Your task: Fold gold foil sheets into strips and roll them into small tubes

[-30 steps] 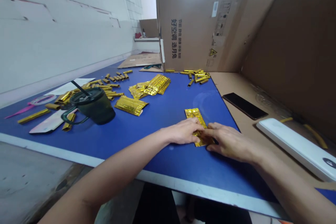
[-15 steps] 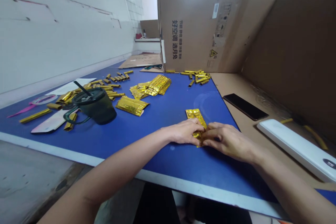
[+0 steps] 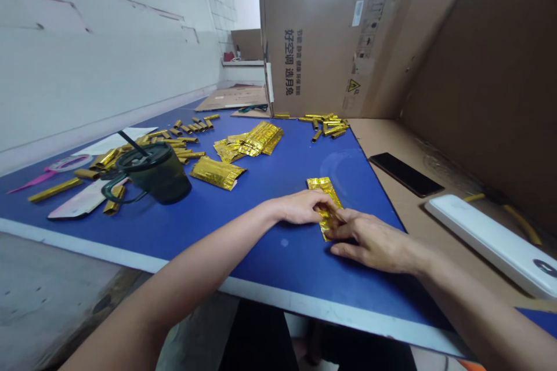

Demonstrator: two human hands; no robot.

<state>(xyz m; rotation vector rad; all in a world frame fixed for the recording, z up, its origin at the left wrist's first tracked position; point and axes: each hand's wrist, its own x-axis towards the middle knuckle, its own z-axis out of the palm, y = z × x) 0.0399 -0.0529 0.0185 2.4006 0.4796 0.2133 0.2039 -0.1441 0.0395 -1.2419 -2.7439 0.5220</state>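
Observation:
A narrow piece of gold foil point(image 3: 327, 184) lies flat on the blue table, running from its far end toward me under both hands. My left hand point(image 3: 304, 207) curls its fingers over the left side of the foil and presses it against the tabletop. From the right, my right hand point(image 3: 369, 240) reaches across the lower part of the foil. Its fingers stretch out and touch the foil, while the thumb stands apart over the table. The fingertips overlap, so part of the foil is hidden.
Flat gold foil packets point(image 3: 261, 139) are piled ahead, with another foil packet point(image 3: 218, 173) nearer me. Small gold rolls point(image 3: 174, 145) lie behind a dark lidded cup point(image 3: 159, 171); more gold rolls point(image 3: 333, 127) sit by the cardboard box point(image 3: 331, 46). A phone point(image 3: 407, 174) and white device point(image 3: 487, 243) lie right.
The right thumb has come away from the foil and its fingers have spread. My left hand has shifted slightly up along the foil, uncovering more of its lower end.

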